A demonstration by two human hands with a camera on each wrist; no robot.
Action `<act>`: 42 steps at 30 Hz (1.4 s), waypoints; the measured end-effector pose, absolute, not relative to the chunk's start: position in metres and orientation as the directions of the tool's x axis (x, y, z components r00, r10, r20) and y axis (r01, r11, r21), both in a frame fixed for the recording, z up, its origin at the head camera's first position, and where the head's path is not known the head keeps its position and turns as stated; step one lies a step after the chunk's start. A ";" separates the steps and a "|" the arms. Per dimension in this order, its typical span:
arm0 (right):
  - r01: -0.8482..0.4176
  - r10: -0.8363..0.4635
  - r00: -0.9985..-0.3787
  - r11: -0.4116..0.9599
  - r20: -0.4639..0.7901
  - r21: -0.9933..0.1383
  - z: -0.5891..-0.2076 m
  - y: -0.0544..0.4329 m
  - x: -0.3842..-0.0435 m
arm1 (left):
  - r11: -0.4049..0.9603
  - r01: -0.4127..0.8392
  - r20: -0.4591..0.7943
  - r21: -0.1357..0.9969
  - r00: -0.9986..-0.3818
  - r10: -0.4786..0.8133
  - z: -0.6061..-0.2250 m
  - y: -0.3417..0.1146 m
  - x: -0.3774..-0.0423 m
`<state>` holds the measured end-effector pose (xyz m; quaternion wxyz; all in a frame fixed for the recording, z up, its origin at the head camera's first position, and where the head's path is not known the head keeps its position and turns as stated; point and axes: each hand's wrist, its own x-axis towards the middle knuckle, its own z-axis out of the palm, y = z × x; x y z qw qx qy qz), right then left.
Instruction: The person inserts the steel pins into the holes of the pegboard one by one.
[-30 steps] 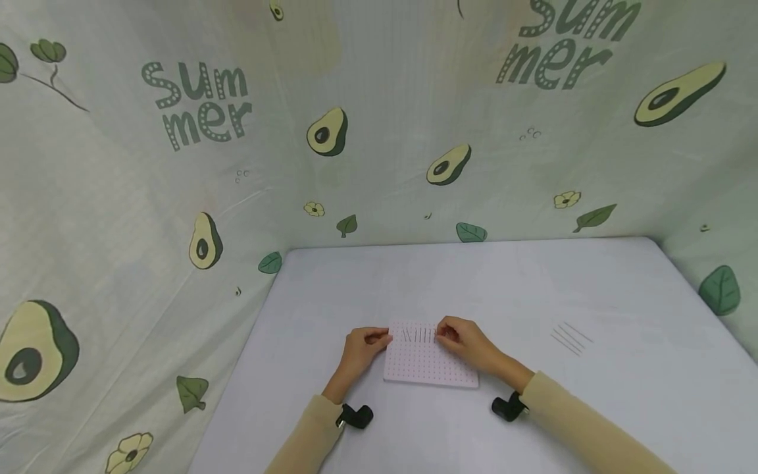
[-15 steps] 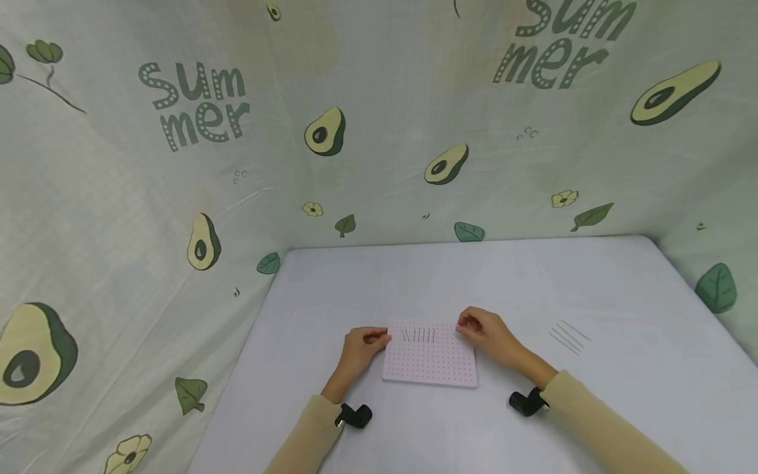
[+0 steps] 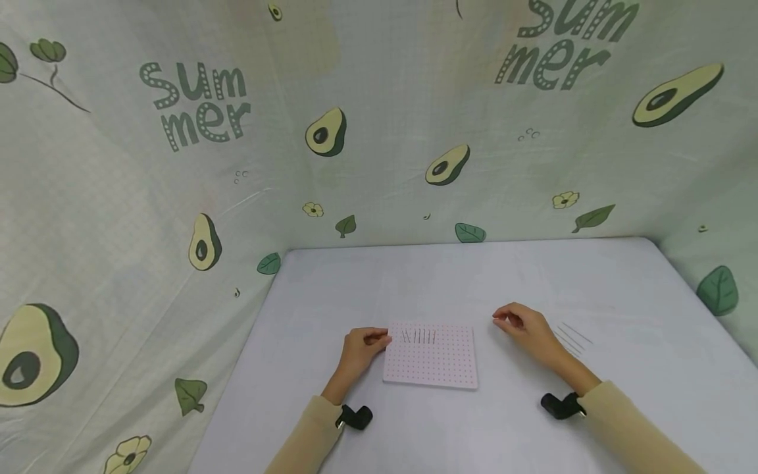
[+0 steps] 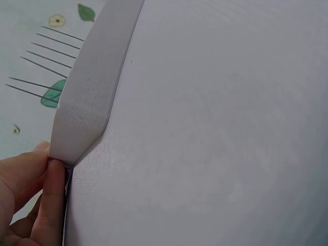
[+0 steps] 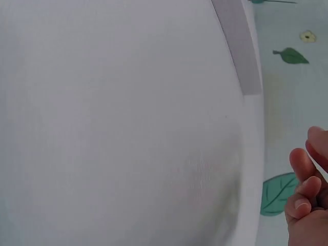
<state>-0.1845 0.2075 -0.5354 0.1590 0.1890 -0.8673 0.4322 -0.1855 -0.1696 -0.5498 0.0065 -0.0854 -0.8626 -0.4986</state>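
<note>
The board (image 3: 429, 365) is on the white table (image 3: 331, 283) in the head view. Standing sticks (image 3: 419, 336) make a short row in its far left part. The left hand (image 3: 358, 350) is at its left edge. The right hand (image 3: 524, 327) is to the right of the board, well apart from it, and loose sticks (image 3: 570, 338) lie farther right. So the work looks partly done: one row is in, and the loose sticks seem to be left. In the left wrist view, the left hand pinches the board's edge, and the standing sticks poke out. In the right wrist view, the right hand is loosely bent, with nothing seen in it.
</note>
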 end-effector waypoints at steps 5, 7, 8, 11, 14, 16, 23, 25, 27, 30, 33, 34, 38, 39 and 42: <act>-0.435 -0.135 -0.885 0.584 0.446 -0.686 -0.534 0.227 -0.177 | 0.489 0.149 0.099 0.860 -0.987 0.126 -0.549 -0.168 -0.183; -0.413 -0.107 -0.891 0.596 0.442 -0.689 -0.533 0.235 -0.174 | 0.492 0.144 0.098 0.859 -0.988 0.118 -0.550 -0.167 -0.182; -0.400 -0.095 -0.895 0.599 0.435 -0.693 -0.532 0.239 -0.173 | 0.492 0.142 0.098 0.859 -0.989 0.114 -0.550 -0.166 -0.182; -0.374 -0.057 -0.900 0.611 0.432 -0.697 -0.531 0.250 -0.169 | 0.500 0.134 0.098 0.855 -0.990 0.097 -0.552 -0.164 -0.182; -0.349 -0.026 -0.902 0.629 0.430 -0.694 -0.531 0.259 -0.166 | 0.505 0.122 0.094 0.854 -0.992 0.080 -0.551 -0.162 -0.181; -0.330 -0.007 -0.906 0.639 0.424 -0.695 -0.531 0.265 -0.164 | 0.507 0.124 0.102 0.853 -0.992 0.072 -0.552 -0.161 -0.181; -0.307 0.025 -0.900 0.671 0.435 -0.675 -0.534 0.282 -0.153 | 0.503 0.118 0.105 0.856 -0.993 0.055 -0.555 -0.158 -0.182; -0.312 0.022 -0.893 0.689 0.449 -0.655 -0.535 0.286 -0.150 | 0.505 0.123 0.109 0.854 -0.992 0.056 -0.556 -0.157 -0.182; -0.310 0.023 -0.887 0.711 0.461 -0.631 -0.537 0.288 -0.148 | 0.509 0.124 0.113 0.852 -0.992 0.053 -0.557 -0.156 -0.182; -0.304 0.019 -0.885 0.734 0.466 -0.608 -0.540 0.292 -0.145 | 0.522 0.124 0.123 0.844 -0.992 0.037 -0.558 -0.156 -0.180; -0.294 0.027 -0.886 0.739 0.464 -0.606 -0.543 0.294 -0.143 | 0.534 0.115 0.126 0.838 -0.992 0.016 -0.559 -0.156 -0.179; -0.290 0.032 -0.886 0.741 0.463 -0.605 -0.543 0.295 -0.142 | 0.540 0.110 0.124 0.835 -0.992 0.009 -0.560 -0.156 -0.179; -0.270 0.055 -0.883 0.751 0.465 -0.602 -0.546 0.300 -0.138 | 0.548 0.095 0.116 0.831 -0.993 -0.003 -0.563 -0.155 -0.177; -0.263 0.059 -0.884 0.756 0.464 -0.599 -0.546 0.301 -0.138 | 0.547 0.088 0.110 0.832 -0.994 -0.006 -0.563 -0.155 -0.176; -0.246 0.068 -0.889 0.764 0.454 -0.596 -0.548 0.304 -0.134 | 0.539 0.091 0.109 0.837 -0.994 -0.002 -0.564 -0.154 -0.174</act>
